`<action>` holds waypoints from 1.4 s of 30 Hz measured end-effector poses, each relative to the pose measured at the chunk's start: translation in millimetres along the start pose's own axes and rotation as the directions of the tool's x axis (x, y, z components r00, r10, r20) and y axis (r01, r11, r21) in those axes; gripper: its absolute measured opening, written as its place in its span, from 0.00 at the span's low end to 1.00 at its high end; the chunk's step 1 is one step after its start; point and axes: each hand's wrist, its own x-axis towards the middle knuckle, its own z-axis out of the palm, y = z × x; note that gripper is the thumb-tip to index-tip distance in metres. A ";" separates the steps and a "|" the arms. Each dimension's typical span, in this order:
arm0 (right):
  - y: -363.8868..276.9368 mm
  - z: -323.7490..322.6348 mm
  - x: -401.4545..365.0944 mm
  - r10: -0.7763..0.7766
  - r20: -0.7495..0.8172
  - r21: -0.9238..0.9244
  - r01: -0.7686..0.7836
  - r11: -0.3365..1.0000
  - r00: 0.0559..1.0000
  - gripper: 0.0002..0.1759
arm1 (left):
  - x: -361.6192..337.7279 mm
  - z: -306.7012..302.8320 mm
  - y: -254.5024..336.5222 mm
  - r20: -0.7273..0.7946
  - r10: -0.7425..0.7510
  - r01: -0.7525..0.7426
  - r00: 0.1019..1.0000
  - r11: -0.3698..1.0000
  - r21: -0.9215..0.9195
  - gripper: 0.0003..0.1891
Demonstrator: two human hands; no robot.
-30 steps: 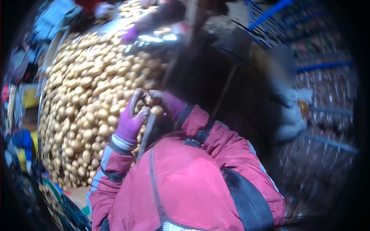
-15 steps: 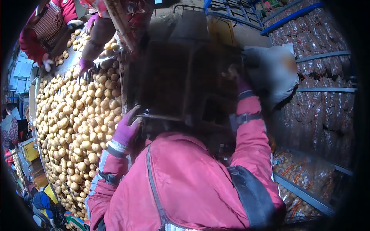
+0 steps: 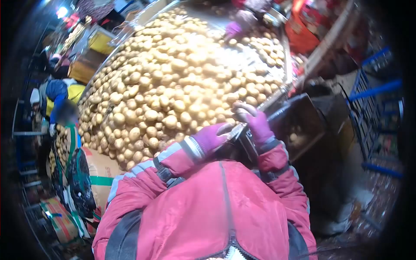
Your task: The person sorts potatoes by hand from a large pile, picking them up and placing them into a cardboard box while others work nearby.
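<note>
A big heap of potatoes fills the sorting table in front of me. My left hand, in a purple glove with greyish fingers, is at the near edge of the heap, thumb and fingers a little apart with nothing visible between them. Close by on its right is my right hand, in a matching glove, above the table's corner. Its fingers are curled, and what they hold, if anything, cannot be made out. Below and right of that hand stands a dark open crate with a few potatoes inside.
Another person's purple-gloved hand is among potatoes at the far side. A wooden pole slants at the upper right, near a blue metal rack. On the left are a cardboard box with green tape and a person in blue.
My view has swung left onto the potato heap. My right hand has come from far right, over the dark crates, to beside my left hand. My left hand has left the crate's edge.
</note>
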 end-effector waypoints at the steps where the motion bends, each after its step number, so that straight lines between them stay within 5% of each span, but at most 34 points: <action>1: 8.0 14.3 21.5 -0.051 0.066 -0.103 0.058 0.993 0.996 0.17 | -9.6 -16.3 -9.9 -0.043 0.114 -0.109 0.992 0.987 0.119 0.26; 2: 16.0 28.5 43.2 -0.103 0.131 -0.197 0.127 0.972 0.986 0.17 | -18.9 -32.8 -19.9 -0.086 0.227 -0.200 0.970 0.948 0.246 0.26; 5: 17.9 68.3 116.1 -0.071 0.180 -0.350 0.132 0.928 0.981 0.19 | -46.4 -77.9 -26.0 -0.261 -0.230 0.187 0.937 0.965 -0.182 0.26; 7: 54.6 83.3 181.3 -0.147 0.144 -0.381 0.192 0.904 0.979 0.23 | -65.1 -99.5 -73.5 -0.444 -0.197 0.170 0.874 0.980 -0.102 0.25; 9: 69.2 97.6 239.9 -0.241 0.088 -0.520 0.251 0.817 0.967 0.26 | -79.7 -124.7 -90.8 -0.507 -0.240 0.134 0.828 0.962 -0.238 0.24; 10: 38.3 106.0 252.4 -0.125 0.088 -0.648 0.152 0.746 0.988 0.28 | -82.6 -137.1 -88.6 -0.480 -0.331 0.128 0.812 0.904 -0.407 0.25; 11: 27.0 117.0 267.1 -0.050 0.023 -0.680 0.052 0.732 0.998 0.32 | -85.0 -148.9 -91.9 -0.541 -0.322 0.205 0.777 0.942 -0.266 0.23; 13: 45.6 130.5 300.4 -0.118 0.083 -0.683 0.143 0.716 0.990 0.34 | -80.2 -165.6 -93.4 -0.520 -0.414 0.147 0.747 0.866 -0.479 0.23; 16: 58.5 141.3 305.9 -0.259 0.130 -0.763 0.263 0.591 0.957 0.34 | -48.9 -201.0 -83.4 -0.623 -0.111 0.088 0.774 0.994 -0.068 0.22; 17: 60.1 136.7 305.0 -0.250 0.153 -0.752 0.277 0.599 0.956 0.34 | -30.1 -214.1 -67.0 -0.606 -0.139 0.126 0.784 0.990 -0.063 0.23; 18: 59.3 130.4 304.7 -0.245 0.177 -0.739 0.293 0.607 0.953 0.34 | -10.0 -221.8 -71.5 -0.630 -0.014 0.061 0.776 0.997 0.052 0.24; 20: 52.3 127.2 300.6 -0.160 0.212 -0.733 0.265 0.627 0.964 0.31 | 43.1 -239.5 -84.8 -0.535 0.313 0.040 0.785 0.836 0.547 0.26; 22: 40.6 123.0 287.0 0.004 0.214 -0.755 0.163 0.635 0.977 0.25 | 91.1 -239.8 -79.9 -0.404 0.237 0.120 0.884 0.720 0.684 0.22; 25: 56.4 89.2 272.5 0.078 0.089 -0.269 -0.051 0.962 0.993 0.22 | 133.2 -225.3 -129.9 -0.340 0.279 0.179 0.898 0.474 0.862 0.21; 27: 22.4 54.1 244.9 0.370 0.121 0.000 -0.373 0.928 0.921 0.23 | 136.5 -225.6 -128.2 -0.355 0.244 0.151 0.902 0.592 0.792 0.22; 29: 43.8 34.8 240.6 0.458 0.132 0.447 -0.465 0.764 0.879 0.23 | 126.6 -224.9 -108.5 -0.440 0.301 0.068 0.846 0.758 0.649 0.24; 30: 43.8 30.2 239.0 0.221 0.133 0.043 -0.228 0.973 0.966 0.23 | 120.3 -228.6 -100.1 -0.524 -0.027 0.026 0.851 1.000 -0.011 0.24; 31: 34.8 31.0 239.6 -0.013 0.241 -0.347 0.099 0.933 0.970 0.23 | 116.9 -230.0 -106.8 -0.588 -0.035 -0.117 0.808 0.969 -0.219 0.24; 32: 29.5 39.1 236.7 -0.013 0.284 -0.367 0.121 0.923 0.959 0.23 | 104.0 -230.9 -114.3 -0.557 -0.151 -0.079 0.816 0.927 -0.366 0.23; 33: 20.4 49.3 233.0 -0.012 0.325 -0.384 0.144 0.912 0.946 0.23 | 91.6 -230.6 -111.2 -0.573 -0.143 -0.086 0.807 0.931 -0.354 0.22; 34: 4.7 75.5 225.3 0.183 0.284 -0.079 -0.167 0.983 0.941 0.23 | 80.6 -224.6 -110.4 -0.607 -0.079 -0.088 0.791 0.967 -0.239 0.21; 35: -2.9 100.0 218.4 0.374 0.314 0.230 -0.452 0.862 0.873 0.23 | 72.5 -215.3 -110.3 -0.642 0.035 -0.087 0.766 0.995 -0.049 0.21; 37: 7.8 133.0 205.3 0.226 0.391 0.232 -0.334 0.914 0.892 0.24 | 59.2 -190.6 -105.3 -0.643 0.272 -0.100 0.716 0.952 0.290 0.21; 39: 38.0 157.3 197.6 0.177 0.346 0.236 -0.268 0.934 0.921 0.25 | 41.7 -161.9 -94.7 -0.699 0.136 -0.118 0.702 0.990 0.075 0.21; 40: 14.3 158.3 189.8 0.224 0.395 0.245 -0.337 0.909 0.891 0.24 | 30.3 -167.9 -93.7 -0.619 0.090 -0.129 0.780 0.992 -0.018 0.22; 42: 11.9 153.8 183.2 0.290 0.467 0.244 -0.437 0.866 0.835 0.23 | 16.2 -183.2 -124.9 -0.579 0.071 -0.027 0.812 0.996 0.083 0.22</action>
